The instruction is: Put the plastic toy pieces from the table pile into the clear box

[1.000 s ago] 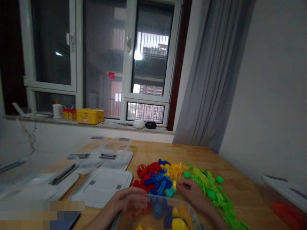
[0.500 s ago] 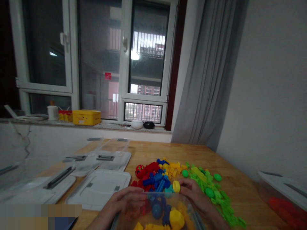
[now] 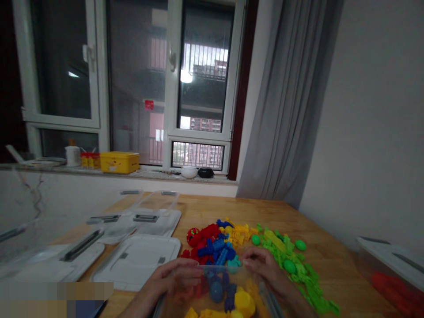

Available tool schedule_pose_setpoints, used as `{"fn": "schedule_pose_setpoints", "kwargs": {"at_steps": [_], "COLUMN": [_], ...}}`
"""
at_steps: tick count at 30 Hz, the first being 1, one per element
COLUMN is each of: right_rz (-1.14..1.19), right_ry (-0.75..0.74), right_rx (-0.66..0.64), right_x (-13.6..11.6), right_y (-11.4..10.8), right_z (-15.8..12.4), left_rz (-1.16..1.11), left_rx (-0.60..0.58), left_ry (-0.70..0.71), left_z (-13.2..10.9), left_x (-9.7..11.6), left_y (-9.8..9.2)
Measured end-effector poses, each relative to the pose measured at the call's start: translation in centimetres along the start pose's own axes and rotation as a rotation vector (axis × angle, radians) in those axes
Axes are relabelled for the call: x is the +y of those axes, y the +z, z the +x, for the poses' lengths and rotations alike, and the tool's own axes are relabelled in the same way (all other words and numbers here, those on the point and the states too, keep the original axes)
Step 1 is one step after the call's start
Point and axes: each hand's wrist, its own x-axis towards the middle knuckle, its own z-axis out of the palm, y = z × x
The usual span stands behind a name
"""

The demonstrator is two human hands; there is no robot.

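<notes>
A clear plastic bin (image 3: pixel 218 293) sits at the 6 o'clock edge of the view on the wooden table (image 3: pixel 212 212), holding mixed blue, yellow and red toy pieces. The left hand (image 3: pixel 177 278) rests on the bin's rim at its 9 o'clock side, fingers curled over the edge and gripping it. The right hand (image 3: pixel 263 265) lies at the bin's 2 o'clock corner, fingers bent and touching the rim; whether it pinches a piece there, I cannot tell.

Just beyond the bin, toward 12 o'clock, toy pieces lie sorted by colour: a red pile (image 3: pixel 202 236), a blue pile (image 3: pixel 217 251) touching it, a yellow pile (image 3: pixel 240 233) behind, and a green pile (image 3: pixel 294 267) stretching toward 4 o'clock. White container lids (image 3: pixel 139 258) lie flat at 9 o'clock of the piles. A yellow box (image 3: pixel 119 162) stands on the windowsill at 11 o'clock. A grey curtain (image 3: pixel 285 101) hangs at 1 o'clock.
</notes>
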Motion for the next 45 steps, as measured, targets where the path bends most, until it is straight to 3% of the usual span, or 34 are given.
{"fn": "schedule_pose_setpoints", "kwargs": {"at_steps": [4, 7, 12, 15, 27, 30, 36, 40, 45], "right_rz": [-0.011, -0.198, -0.721, -0.813, -0.749, -0.701, -0.626, -0.592, -0.607], "right_ry": [0.055, 0.028, -0.018, 0.044, 0.184, 0.178, 0.174, 0.146, 0.145], "right_rx": [0.133, 0.158, 0.076, -0.004, -0.085, -0.091, -0.225, -0.235, -0.223], "right_x": [0.7, 1.7, 4.0, 4.9, 4.3, 3.6, 1.4, 0.9, 0.7], "right_y": [-0.2, -0.7, -2.1, -2.9, -2.6, -2.5, -1.9, -1.7, -1.5], "right_z": [0.6, 1.4, 1.6, 0.9, 0.5, 0.5, 0.1, 0.0, -0.1], "left_rz": [0.021, 0.024, 0.011, -0.012, 0.003, -0.018, 0.028, 0.097, 0.030], "left_rx": [0.013, 0.028, 0.012, 0.001, 0.034, 0.035, 0.013, 0.054, 0.001], "left_ry": [-0.001, -0.010, -0.009, -0.010, -0.005, -0.017, -0.004, 0.013, 0.002], "left_z": [0.1, 0.2, 0.1, 0.0, 0.0, 0.1, -0.2, -0.1, 0.2], "left_x": [0.0, -0.3, -0.4, -0.1, 0.3, 0.2, 0.4, 0.2, -0.3], "left_y": [-0.2, -0.5, -0.5, -0.1, 0.4, 0.4, 0.4, 0.0, -0.4]}}
